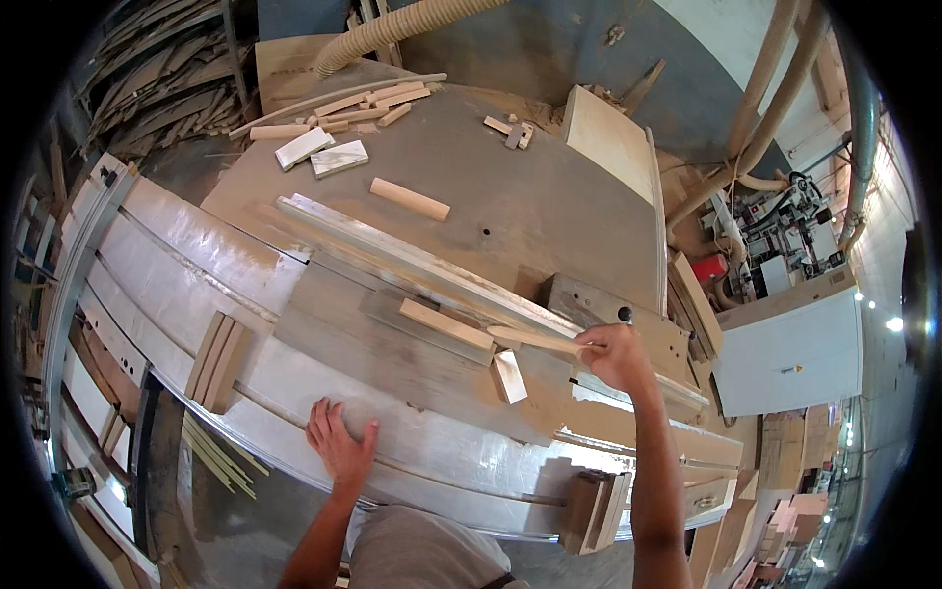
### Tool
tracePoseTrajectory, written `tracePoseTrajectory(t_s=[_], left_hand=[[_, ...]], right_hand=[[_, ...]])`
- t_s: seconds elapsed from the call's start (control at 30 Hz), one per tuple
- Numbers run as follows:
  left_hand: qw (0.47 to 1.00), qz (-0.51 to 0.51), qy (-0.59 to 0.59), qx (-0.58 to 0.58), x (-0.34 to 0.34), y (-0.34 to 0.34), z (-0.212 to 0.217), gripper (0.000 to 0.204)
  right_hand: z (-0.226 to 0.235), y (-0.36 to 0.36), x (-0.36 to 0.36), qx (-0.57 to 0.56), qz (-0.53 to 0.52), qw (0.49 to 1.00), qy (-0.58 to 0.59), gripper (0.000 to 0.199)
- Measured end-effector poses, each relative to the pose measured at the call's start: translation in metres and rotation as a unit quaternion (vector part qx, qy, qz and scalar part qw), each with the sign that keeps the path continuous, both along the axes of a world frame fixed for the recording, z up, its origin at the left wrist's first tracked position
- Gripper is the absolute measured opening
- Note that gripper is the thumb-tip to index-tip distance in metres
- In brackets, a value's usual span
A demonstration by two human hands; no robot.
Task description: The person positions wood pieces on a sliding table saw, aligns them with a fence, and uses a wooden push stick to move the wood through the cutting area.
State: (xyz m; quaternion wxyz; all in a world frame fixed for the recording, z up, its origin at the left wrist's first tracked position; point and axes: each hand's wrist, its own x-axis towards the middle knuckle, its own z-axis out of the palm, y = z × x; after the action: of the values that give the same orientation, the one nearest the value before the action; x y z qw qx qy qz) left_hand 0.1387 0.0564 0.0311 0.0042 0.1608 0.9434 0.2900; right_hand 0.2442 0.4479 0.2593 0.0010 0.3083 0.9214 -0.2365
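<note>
My right hand [616, 355] is closed round the end of a thin wooden stick [535, 340]. The stick points left along the long fence [422, 257], and its far tip meets or lies beside the end of a pale wooden block [446, 323]; I cannot tell if they touch. A short white-faced block [508, 377] lies just below that tip. My left hand [340, 438] rests on the near part of the metal machine table [294, 365], fingers spread, with nothing in it.
Stacked wood strips stand at the left [221, 361] and near right [595, 510] of the table. Behind the fence lie a loose wooden piece [410, 198], two white-faced blocks [340, 159] and several offcuts [368, 103]. A black knob [625, 314] rises beside my right hand.
</note>
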Motion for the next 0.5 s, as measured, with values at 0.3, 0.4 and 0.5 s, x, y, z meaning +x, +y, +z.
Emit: tracePoseTrajectory(t_s=[0.3,0.4,0.5], left_hand=[[1.000,0.003,0.007,-0.008,-0.002,0.001,0.000,0.066],[1.000,-0.003,0.004,-0.017,-0.001,0.001,-0.001,0.071],[1.000,-0.004,-0.002,-0.025,0.000,0.001,0.001,0.074]], right_hand=[[-0.014,-0.009,-0.026,-0.017,0.021,1.000,0.006,0.025],[-0.019,-0.009,-0.030,-0.014,0.024,1.000,0.010,0.025],[-0.021,-0.014,-0.041,-0.021,0.048,0.998,0.030,0.024]])
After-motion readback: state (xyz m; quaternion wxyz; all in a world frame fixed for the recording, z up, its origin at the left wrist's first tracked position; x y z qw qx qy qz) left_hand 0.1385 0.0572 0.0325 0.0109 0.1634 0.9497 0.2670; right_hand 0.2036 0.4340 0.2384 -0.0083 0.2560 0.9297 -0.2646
